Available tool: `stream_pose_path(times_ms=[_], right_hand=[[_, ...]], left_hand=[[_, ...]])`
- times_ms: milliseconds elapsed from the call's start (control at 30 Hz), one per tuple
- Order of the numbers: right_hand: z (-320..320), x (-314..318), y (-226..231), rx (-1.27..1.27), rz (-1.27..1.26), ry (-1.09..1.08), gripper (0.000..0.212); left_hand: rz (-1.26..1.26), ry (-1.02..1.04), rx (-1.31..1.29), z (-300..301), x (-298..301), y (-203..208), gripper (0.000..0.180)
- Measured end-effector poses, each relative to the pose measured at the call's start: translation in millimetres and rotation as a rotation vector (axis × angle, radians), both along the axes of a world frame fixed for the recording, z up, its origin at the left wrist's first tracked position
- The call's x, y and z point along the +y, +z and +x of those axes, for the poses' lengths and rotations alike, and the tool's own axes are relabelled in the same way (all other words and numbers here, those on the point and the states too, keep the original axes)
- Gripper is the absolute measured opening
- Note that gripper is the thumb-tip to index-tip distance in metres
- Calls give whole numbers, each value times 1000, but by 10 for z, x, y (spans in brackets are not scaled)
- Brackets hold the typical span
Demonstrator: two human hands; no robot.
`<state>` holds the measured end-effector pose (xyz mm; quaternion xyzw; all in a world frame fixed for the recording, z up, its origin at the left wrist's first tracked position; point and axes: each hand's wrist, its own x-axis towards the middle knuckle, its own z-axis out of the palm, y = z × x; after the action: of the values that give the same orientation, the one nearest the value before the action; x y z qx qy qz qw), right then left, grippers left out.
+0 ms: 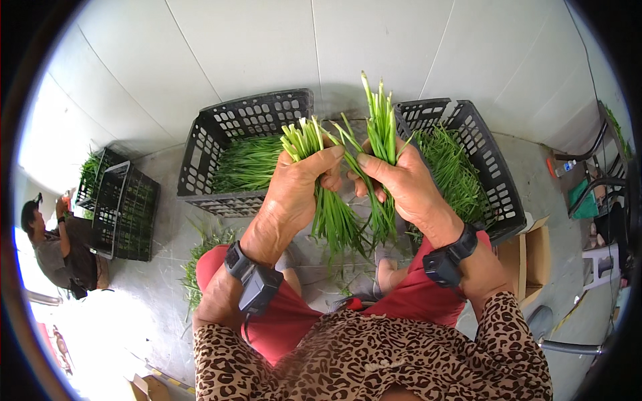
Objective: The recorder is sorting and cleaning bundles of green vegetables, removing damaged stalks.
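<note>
Left grip (301, 177) clasps slender green stalk bundle (332, 212); right grip (408, 182), thinner green stalk bunch (382, 127), toward 1 o'clock. Probably light, bruisable, limp-leaved; hold near firmer pale ends (303, 138).

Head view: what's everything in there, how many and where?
Chive-like greens: two bunches, green, held up at centre
Slotted crates: two, black, ahead left and right, holding cut greens
Far crates: at least two, black, far left
Loose greens: one heap, green, floor, left
Cardboard boxes: two, brown, lower right and bottom left
Stool: one, white, far right
Co-worker: one, dark clothing, far left
Wall: one, whitish, ahead
Clutter: uncountable, mixed colours, right edge
Wrist devices: two, black, one per wrist
Trousers: one pair, red, lower centre
Top: one, leopard print, bottom
Left hand: one, bare, centre left
Right hand: one, bare, centre right
</note>
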<state>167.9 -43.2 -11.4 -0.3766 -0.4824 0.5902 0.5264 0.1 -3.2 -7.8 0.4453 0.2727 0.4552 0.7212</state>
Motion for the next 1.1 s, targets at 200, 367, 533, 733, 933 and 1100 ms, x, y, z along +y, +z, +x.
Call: stream_pose_path(times_ms=[200,367,533,733,933,1100], right_hand=[[17,-9,9,12,33,-36,15],[42,-8,18,-26,10,-65,15],[80,5,22,-66,39,-119,14],[115,16,34,-177,97,-140,14],[120,6,68,-130,91,-136,13],[131,10,44,-78,96,-121,13]], left_hand=[[-22,20,24,29,-5,8,4],[-63,36,-9,79,-13,8,6],[-57,41,31,130,6,14,7],[-40,29,-11,163,39,53,7],[-50,41,-108,155,54,83,8],[-26,130,-169,66,135,110,8]])
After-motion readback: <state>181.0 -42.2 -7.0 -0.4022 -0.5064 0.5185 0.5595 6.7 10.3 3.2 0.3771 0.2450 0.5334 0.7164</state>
